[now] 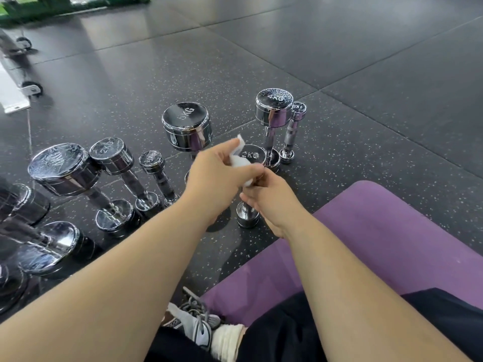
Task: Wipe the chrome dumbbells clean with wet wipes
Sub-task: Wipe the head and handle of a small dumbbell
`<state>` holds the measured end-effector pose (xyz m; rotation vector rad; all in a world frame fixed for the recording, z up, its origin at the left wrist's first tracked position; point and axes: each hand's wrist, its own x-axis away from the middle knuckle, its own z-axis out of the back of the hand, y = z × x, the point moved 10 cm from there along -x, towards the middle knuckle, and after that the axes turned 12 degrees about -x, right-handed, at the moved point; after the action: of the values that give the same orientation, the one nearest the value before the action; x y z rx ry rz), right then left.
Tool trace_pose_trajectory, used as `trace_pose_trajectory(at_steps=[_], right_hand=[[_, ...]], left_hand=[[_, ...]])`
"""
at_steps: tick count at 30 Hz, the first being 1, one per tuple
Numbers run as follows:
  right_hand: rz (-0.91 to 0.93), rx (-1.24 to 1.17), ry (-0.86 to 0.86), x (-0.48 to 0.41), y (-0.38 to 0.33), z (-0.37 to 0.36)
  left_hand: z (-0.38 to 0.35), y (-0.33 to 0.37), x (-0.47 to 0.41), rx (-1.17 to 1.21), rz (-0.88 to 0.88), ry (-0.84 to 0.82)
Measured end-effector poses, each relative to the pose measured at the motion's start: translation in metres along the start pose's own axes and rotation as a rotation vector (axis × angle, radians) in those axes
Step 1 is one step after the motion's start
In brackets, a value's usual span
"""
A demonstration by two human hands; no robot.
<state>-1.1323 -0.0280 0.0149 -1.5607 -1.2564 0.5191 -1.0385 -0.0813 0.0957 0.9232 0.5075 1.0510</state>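
Two hands on one dumbbell [252, 154], stood on end on the floor [339, 74] beside the mat [379, 231]: right hand [271, 199] curls round the shaft to steady it, left hand [217, 173] pinches the wipe [239, 160] against the top head, likely for rubbing.

Both bare forearms are reaching forward and converging ahead of me. My left hand [217, 176] is showing me its back, fingers and thumb pinching the wet wipe [239, 162]. My right hand [274, 202] is sitting just below, wrist bending inward, fingers curling round the 2 kg dumbbell [247, 216] shaft. Fingertips are close; contact unclear.
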Motion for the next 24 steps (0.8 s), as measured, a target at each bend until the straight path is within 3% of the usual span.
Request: trace_pose_trajectory(at_steps=[3, 7, 10, 15, 20, 24], right_hand=[[-0.016, -0.042, 0.019, 0.002, 0.001, 0.001], [-0.032, -0.018, 0.053, 0.000, -0.002, 0.008], [-0.064, -0.063, 0.094, 0.002, -0.004, 0.011], [-0.112, -0.084, 0.144, 0.016, -0.002, 0.006], [-0.070, -0.216, 0.363, 0.035, -0.020, 0.024], [-0.151, -0.303, 0.206, 0.040, -0.016, 0.004]], left_hand=[[-0.024, -0.009, 0.009, 0.061, -0.011, -0.143], [-0.004, -0.026, 0.004, 0.015, 0.072, 0.009], [0.017, -0.027, 0.006, 0.134, 0.100, 0.163], [0.001, -0.015, 0.017, 0.470, 0.171, 0.066], [0.005, -0.005, 0.023, -0.039, -0.031, 0.098], [0.005, -0.007, 0.027, -0.111, -0.059, 0.116]])
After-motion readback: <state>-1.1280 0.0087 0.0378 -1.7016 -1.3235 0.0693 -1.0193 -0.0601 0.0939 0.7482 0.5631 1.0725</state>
